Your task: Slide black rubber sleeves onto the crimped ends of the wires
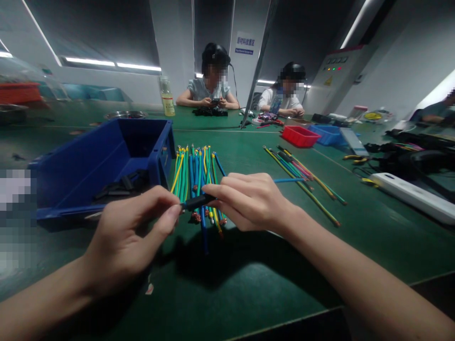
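Between my two hands a short black sleeve (197, 201) is held level above the green table (249, 265). My left hand (133, 229) pinches its left end with thumb and forefinger. My right hand (250, 199) grips its right end, and a blue wire (289, 180) sticks out to the right of that hand. Just behind and below lies a bundle of blue, green and yellow wires (195, 173) with metal lugs at their ends.
A dark blue bin (81, 168) with black pieces inside stands at the left. A second spread of coloured wires (302, 175) lies at the right, a white power strip (414, 196) beyond it. Red tray (300, 136), blue tray and two seated people are across the table.
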The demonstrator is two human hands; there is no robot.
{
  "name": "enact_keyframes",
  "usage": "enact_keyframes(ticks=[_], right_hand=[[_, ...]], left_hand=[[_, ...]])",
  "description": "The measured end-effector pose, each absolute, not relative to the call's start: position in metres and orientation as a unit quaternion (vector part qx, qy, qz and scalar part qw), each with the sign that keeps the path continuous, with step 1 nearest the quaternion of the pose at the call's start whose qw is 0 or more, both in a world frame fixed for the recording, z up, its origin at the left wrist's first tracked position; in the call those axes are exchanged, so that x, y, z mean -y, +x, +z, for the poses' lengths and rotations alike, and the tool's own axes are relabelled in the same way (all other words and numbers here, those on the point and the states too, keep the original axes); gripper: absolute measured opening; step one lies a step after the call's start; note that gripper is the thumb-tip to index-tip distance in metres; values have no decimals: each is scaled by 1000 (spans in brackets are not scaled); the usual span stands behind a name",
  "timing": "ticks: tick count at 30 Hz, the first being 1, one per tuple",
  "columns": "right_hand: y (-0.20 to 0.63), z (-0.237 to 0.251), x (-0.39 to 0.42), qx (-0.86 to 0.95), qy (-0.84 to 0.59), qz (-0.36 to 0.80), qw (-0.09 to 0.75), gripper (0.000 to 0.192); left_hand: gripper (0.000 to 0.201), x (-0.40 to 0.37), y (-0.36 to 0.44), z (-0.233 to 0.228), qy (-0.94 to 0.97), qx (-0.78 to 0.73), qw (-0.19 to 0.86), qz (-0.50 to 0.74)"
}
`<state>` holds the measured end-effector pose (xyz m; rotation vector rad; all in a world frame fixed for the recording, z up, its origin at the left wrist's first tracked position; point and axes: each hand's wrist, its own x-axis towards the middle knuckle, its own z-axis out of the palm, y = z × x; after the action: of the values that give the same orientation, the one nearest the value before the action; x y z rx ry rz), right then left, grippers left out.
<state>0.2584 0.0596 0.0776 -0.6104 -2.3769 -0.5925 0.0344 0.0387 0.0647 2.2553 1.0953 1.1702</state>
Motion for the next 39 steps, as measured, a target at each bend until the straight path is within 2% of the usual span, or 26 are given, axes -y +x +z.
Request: enact_keyframes(ticks=[16, 27, 39], right_hand=[[259, 71, -61, 884, -212, -253, 332, 20], [264, 77, -66, 880, -259, -229, 326, 28], [268, 78, -66, 872, -224, -249, 356, 19]], left_hand=[[24, -37, 36, 63, 796, -403, 241, 382], [14, -48, 23, 61, 795, -396, 170, 427], [14, -34, 38, 69, 713, -456, 264, 463]])
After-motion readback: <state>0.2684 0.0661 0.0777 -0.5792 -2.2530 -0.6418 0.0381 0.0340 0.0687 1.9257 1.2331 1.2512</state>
